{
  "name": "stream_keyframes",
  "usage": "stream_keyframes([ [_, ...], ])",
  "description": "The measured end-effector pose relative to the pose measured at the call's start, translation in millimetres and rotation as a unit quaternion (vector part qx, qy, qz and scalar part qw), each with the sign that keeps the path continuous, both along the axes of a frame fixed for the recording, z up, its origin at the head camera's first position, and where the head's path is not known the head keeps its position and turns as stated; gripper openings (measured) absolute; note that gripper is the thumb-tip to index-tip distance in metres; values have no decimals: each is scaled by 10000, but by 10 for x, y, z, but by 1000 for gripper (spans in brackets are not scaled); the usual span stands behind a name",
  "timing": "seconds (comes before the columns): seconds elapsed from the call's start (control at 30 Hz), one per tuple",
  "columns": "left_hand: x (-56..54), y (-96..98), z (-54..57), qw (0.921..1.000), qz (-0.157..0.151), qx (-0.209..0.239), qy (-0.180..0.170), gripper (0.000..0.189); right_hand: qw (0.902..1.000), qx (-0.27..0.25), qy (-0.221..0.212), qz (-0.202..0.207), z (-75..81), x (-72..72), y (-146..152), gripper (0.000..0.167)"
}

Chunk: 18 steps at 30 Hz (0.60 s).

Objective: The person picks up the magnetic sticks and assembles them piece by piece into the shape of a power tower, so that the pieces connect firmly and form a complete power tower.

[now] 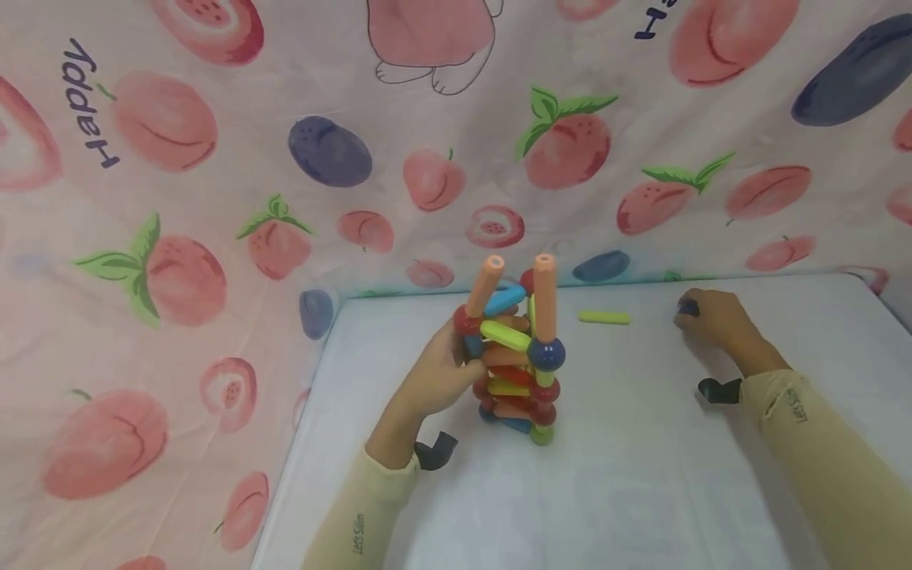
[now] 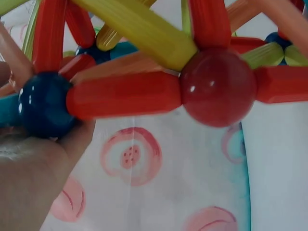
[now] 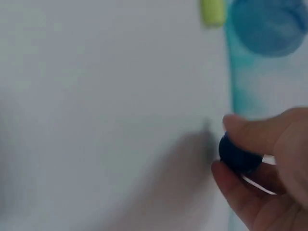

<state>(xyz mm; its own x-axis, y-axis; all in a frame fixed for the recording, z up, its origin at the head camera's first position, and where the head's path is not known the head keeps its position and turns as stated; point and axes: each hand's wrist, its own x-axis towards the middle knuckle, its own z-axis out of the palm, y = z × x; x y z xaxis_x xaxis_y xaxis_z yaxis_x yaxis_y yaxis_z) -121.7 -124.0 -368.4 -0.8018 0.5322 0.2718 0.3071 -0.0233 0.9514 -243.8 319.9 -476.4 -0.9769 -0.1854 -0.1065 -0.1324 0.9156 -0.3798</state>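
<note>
A tall lattice tower (image 1: 507,388) of coloured rods and balls stands on the white table. My left hand (image 1: 435,372) grips its left side near the top, thumb in front, the other fingers partly hidden behind the rods. Two orange rods (image 1: 545,301) point up from the top, one on a red ball (image 1: 468,320), the other on a blue ball (image 1: 546,354). In the left wrist view, that hand is against a dark blue ball (image 2: 45,103). Far to the right, my right hand (image 1: 723,321) pinches a loose dark blue ball (image 3: 236,154) between thumb and fingers.
A loose yellow-green rod (image 1: 604,317) lies on the table (image 1: 627,475) between the tower and my right hand. Behind and to the left hangs a fruit-printed cloth (image 1: 427,119). Black curved pieces (image 1: 720,391) stick out at both wrists.
</note>
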Motion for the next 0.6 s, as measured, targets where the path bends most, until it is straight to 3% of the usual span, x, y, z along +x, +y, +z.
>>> stream_keyframes([
  [0.13,31,37,-12,9998,164,91,-119,85,9969,-703,248,-241,297,18,-213,52],
  [0.3,18,97,-4,9990,348,126,-240,73,9772,-2087,266,-273,1009,168,-715,65],
  [0.43,-14,134,-16,9986,403,207,-288,71,9465,-3185,415,309,1642,424,-1158,52],
  [0.47,-23,140,-21,9986,397,239,-249,70,9351,-3458,529,559,1787,502,-1261,46],
  [0.53,-27,145,-26,9985,393,291,-254,70,9034,-4091,712,1070,2051,662,-1456,39],
  [0.6,-12,143,-24,9982,463,294,-257,69,8839,-4329,941,1499,2279,820,-1622,36],
])
